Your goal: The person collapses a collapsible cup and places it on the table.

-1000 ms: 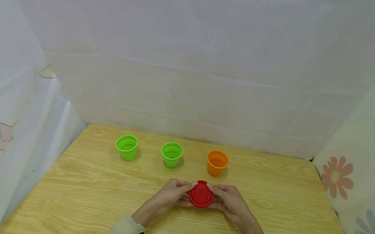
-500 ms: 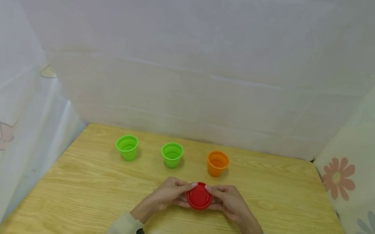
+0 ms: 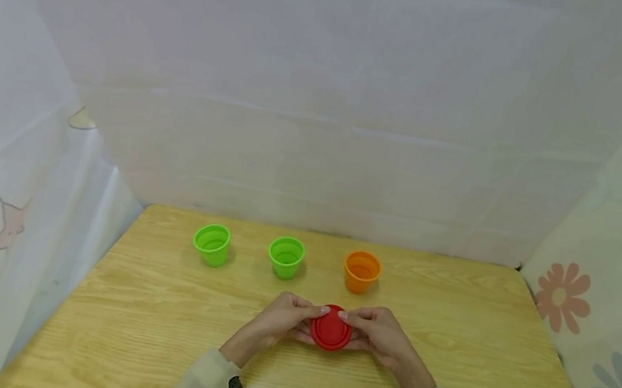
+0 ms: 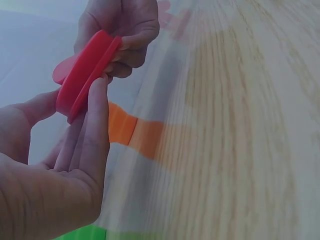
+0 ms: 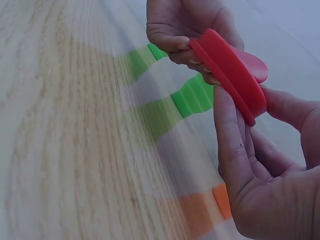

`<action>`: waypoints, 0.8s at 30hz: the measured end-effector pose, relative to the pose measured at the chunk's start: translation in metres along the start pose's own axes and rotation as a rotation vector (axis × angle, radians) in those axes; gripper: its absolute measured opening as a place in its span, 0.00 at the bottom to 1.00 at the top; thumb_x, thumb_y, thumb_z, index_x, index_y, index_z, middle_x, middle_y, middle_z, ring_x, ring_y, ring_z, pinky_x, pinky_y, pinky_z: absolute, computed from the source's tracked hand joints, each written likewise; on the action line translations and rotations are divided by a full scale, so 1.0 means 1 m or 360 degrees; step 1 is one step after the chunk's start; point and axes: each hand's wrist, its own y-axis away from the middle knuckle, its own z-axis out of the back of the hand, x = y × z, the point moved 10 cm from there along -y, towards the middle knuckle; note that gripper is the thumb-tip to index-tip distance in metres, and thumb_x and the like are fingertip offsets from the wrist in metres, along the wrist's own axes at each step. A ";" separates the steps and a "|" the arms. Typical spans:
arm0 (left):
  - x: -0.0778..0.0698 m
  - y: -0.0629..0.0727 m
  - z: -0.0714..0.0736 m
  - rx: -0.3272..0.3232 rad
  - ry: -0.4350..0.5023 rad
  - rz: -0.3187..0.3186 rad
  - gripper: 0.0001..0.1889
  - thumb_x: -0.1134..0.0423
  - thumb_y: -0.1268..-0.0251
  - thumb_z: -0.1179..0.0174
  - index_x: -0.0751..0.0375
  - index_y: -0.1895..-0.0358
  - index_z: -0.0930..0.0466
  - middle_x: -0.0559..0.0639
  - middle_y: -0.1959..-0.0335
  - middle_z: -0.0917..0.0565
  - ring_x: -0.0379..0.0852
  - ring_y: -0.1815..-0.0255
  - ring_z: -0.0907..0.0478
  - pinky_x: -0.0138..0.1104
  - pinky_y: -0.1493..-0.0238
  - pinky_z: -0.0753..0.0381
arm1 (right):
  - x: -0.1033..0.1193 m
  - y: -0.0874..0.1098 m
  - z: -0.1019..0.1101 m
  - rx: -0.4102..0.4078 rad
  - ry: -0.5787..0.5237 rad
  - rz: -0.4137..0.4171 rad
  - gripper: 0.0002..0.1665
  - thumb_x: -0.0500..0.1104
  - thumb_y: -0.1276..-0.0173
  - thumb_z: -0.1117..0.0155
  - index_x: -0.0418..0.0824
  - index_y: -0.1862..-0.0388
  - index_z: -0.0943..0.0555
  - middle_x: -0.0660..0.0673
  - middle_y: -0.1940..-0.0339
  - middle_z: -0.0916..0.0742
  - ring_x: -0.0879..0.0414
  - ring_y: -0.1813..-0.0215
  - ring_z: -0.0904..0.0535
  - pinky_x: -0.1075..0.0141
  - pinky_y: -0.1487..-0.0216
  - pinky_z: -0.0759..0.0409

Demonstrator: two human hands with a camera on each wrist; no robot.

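at the dial's centre, raised over the wooden table (image 3: 140,330): a red folding cup (image 3: 331,329), pinched from both sides, left hand (image 3: 278,319) at nine o'clock, right hand (image 3: 382,338) at three. thumb tips on the upper face, at about eleven and one, fingers behind, against the flanged side. farther off, upright on the wood: an orange cup (image 3: 361,272) towards one o'clock, an inner green cup (image 3: 285,258) between ten and eleven, an outer green cup (image 3: 211,244) near ten. by likeness to those, probably the same kind of cup, only squashed into a thick disc, with a short base poking out on the thumb side.

looks light, no strain for fingertips alone. seems to be soft, rubbery silicone with a stiffer lip, so likely to bend and spring back rather than crack; hardly fragile. dull-surfaced in the wrist views, so probably more grippy than slippery.

best to take hold by the outer lip, at nine and three, with even force from each side. avoid squeezing hard at one edge only, for fear of warping the ring or twisting out of the pinch. at the centre, likely to give under the thumbs, step by step; at the rim, more resistant, hence the safer place to brace
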 end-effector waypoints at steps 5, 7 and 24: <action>-0.001 0.001 0.001 -0.0001 -0.0034 -0.0040 0.17 0.58 0.26 0.34 0.72 0.51 0.10 0.53 0.68 0.08 0.44 0.70 0.09 0.43 0.59 0.05 | 0.001 0.000 -0.001 -0.0034 0.0033 0.0010 0.24 0.45 0.25 0.31 0.24 0.44 0.15 0.45 0.64 0.07 0.56 0.65 0.09 0.61 0.58 0.06; -0.001 0.001 0.002 -0.0003 -0.0050 -0.0052 0.17 0.59 0.25 0.35 0.72 0.50 0.10 0.54 0.68 0.08 0.44 0.70 0.09 0.43 0.58 0.05 | 0.000 0.000 -0.001 -0.0059 0.0051 0.0007 0.23 0.44 0.25 0.31 0.24 0.45 0.15 0.45 0.65 0.07 0.56 0.66 0.09 0.61 0.60 0.06; -0.008 0.010 0.000 -0.0016 -0.0186 -0.0117 0.15 0.63 0.26 0.36 0.75 0.49 0.12 0.61 0.63 0.08 0.43 0.71 0.10 0.43 0.60 0.05 | 0.004 0.003 -0.005 -0.0069 0.0169 0.0065 0.19 0.39 0.26 0.34 0.22 0.49 0.14 0.46 0.69 0.07 0.57 0.68 0.09 0.61 0.63 0.06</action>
